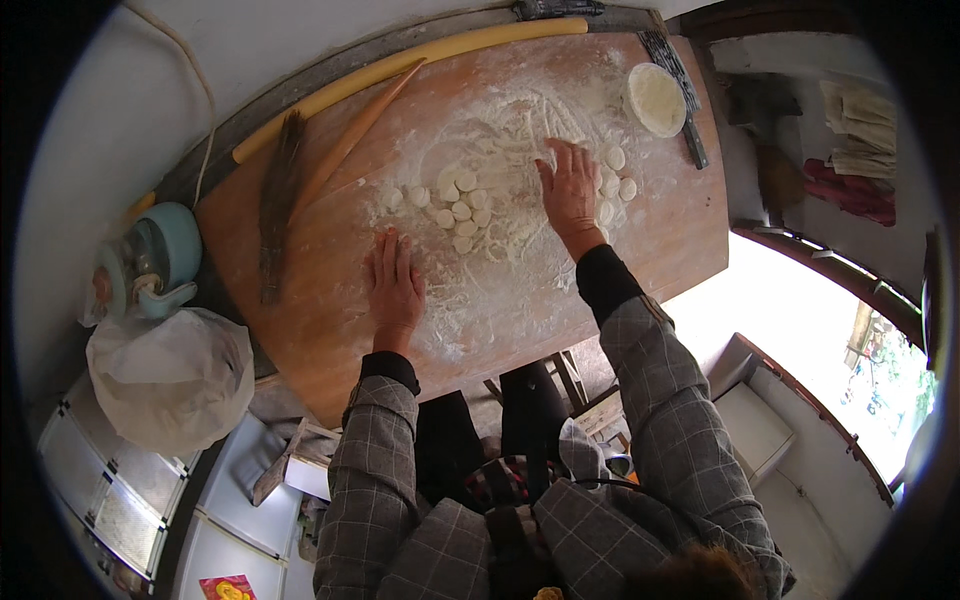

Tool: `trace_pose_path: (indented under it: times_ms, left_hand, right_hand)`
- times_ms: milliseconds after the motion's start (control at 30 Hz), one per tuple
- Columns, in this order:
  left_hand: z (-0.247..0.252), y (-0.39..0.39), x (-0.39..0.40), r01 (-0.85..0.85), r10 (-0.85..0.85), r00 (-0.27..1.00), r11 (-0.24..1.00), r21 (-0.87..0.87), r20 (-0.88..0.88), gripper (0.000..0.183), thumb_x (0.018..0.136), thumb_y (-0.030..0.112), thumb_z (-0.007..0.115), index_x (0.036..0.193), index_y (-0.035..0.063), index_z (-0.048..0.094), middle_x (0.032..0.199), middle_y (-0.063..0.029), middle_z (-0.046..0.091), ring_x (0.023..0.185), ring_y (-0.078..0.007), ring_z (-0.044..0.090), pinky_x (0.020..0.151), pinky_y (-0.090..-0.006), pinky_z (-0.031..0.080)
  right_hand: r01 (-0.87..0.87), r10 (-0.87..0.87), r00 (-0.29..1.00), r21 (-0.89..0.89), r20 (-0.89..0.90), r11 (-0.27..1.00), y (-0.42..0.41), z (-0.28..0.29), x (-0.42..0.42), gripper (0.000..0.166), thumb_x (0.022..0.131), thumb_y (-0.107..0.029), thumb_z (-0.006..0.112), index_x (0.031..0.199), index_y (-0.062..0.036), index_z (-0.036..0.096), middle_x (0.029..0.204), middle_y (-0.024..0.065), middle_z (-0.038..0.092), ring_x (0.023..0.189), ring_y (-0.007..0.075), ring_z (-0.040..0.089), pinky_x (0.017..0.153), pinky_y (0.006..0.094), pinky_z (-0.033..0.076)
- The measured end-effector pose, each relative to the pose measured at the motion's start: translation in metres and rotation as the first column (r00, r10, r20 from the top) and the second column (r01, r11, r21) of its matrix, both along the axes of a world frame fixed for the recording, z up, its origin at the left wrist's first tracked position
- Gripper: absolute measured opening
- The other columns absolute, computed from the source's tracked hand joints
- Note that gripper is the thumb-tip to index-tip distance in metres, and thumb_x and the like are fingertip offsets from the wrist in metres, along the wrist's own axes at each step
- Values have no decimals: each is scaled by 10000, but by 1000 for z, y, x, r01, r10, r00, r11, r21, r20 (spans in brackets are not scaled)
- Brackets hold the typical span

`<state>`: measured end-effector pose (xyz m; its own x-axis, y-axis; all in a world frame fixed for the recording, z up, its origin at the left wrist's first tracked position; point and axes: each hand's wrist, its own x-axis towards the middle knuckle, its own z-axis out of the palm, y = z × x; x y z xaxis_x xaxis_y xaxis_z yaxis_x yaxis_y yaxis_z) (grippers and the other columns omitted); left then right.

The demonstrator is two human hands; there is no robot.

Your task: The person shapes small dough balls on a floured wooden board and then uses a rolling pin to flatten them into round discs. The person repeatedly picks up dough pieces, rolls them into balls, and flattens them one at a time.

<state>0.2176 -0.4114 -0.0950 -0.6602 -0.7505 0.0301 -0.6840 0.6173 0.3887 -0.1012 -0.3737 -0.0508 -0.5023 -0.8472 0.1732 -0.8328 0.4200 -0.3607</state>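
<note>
On a floured wooden board (322,300), my left hand (395,281) lies palm down with its fingers a little apart, just below two small dough pieces (418,196). Several more pieces (462,214) form a cluster between my hands. My right hand (571,184) rests over the flour with its thumb spread, close to another group of dough pieces (610,185); part of that group is hidden behind it. Beyond it, at the upper right, a round white bowl of flour (657,100) stands beside a cleaver with a dark handle (695,144).
A long yellow pole (420,56) runs along the wall edge. A tapered wooden rolling pin (352,142) and a dark brush (279,217) lie at the board's left. A white plastic bag (172,382) and a pale blue container (171,244) stand farther left.
</note>
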Motion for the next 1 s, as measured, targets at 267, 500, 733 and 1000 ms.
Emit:
trace_pose_path:
  times_ms: [267, 500, 733, 1000]
  left_hand:
    - [3, -2, -2, 21, -21, 999, 1000, -11, -24, 530, 954, 193, 479, 1466, 75, 402, 1587, -141, 306, 1465, -342, 292, 1169, -532, 248]
    - [1, -1, -3, 3, -3, 998, 1000, -4, -62, 489, 969, 185, 450, 1444, 71, 422, 1582, -146, 311, 1451, -355, 310, 1161, -539, 260]
    - [-2, -2, -1, 18, -19, 998, 999, -30, -58, 485, 966, 178, 470, 1437, 68, 427, 1577, -138, 318, 1454, -349, 309, 1160, -546, 258]
    - [-7, -2, -4, 9, -9, 999, 1000, -9, -54, 500, 953, 172, 478, 1439, 69, 425, 1580, -128, 316, 1465, -336, 291, 1175, -536, 235]
  right_hand:
    - [-50, 18, 908, 66, 418, 997, -17, 3, 78, 279, 846, -181, 682, 1084, -58, 602, 1051, 161, 610, 920, 382, 633, 779, 467, 525]
    - [41, -54, 888, 37, 456, 998, 57, 14, 58, 171, 804, -62, 673, 974, -47, 655, 950, 177, 613, 899, 393, 618, 767, 463, 507]
    - [-2, 22, 910, -49, 414, 999, 75, 31, 56, 206, 880, -123, 659, 1067, -36, 662, 1075, 164, 623, 1018, 379, 591, 870, 449, 479]
    - [8, -27, 995, 188, 99, 982, 29, -22, 79, 740, 963, -337, 567, 1532, -3, 232, 1643, 181, 127, 1516, 373, 107, 1202, 503, 135]
